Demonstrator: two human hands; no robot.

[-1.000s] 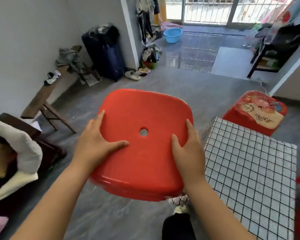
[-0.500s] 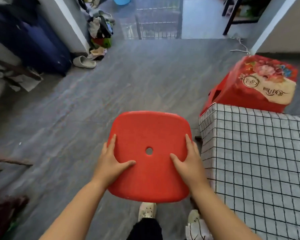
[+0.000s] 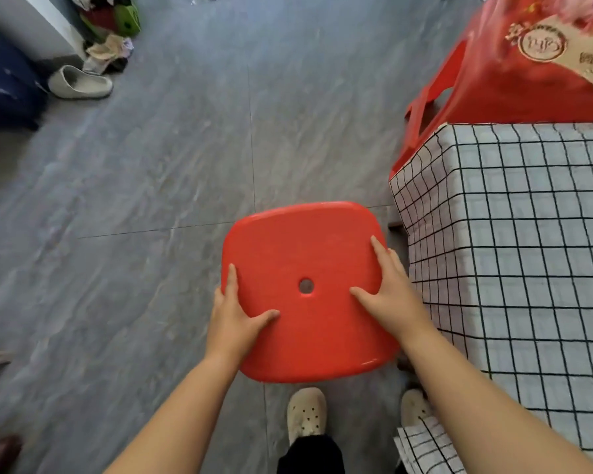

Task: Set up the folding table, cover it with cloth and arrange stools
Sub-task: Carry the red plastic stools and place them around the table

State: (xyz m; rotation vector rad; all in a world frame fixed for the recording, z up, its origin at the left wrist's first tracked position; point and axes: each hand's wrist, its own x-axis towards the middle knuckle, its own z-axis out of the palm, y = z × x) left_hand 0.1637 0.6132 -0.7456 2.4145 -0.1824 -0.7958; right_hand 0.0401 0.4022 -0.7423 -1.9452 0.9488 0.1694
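Shoes [image 3: 305,413] on the floor [image 3: 151,200], toes forward. Just ahead of them, stool [image 3: 305,248]: red, seat up and about level, gripped at both sides. Left hand [image 3: 235,323] on the left rim, thumb flat across the seat, fingers [image 3: 233,278] along the edge, the rest out of sight past it. Right hand [image 3: 391,295] mirrored on the right rim, thumb toward the centre hole, fingers [image 3: 379,249] on the side next to the worktop [image 3: 528,234]. Legs hidden under the seat, so no telling whether grounded or just above the floor. Right rim just beside the worktop's left edge, cloth [image 3: 425,241] hanging between. Right hand the nearer to that edge, with little room for knuckles. Likely next: set down square to the edge, then release, right fingers drawn clear of the cloth. Farther off, second stool [image 3: 493,80] at the worktop's far edge, seemingly placed.
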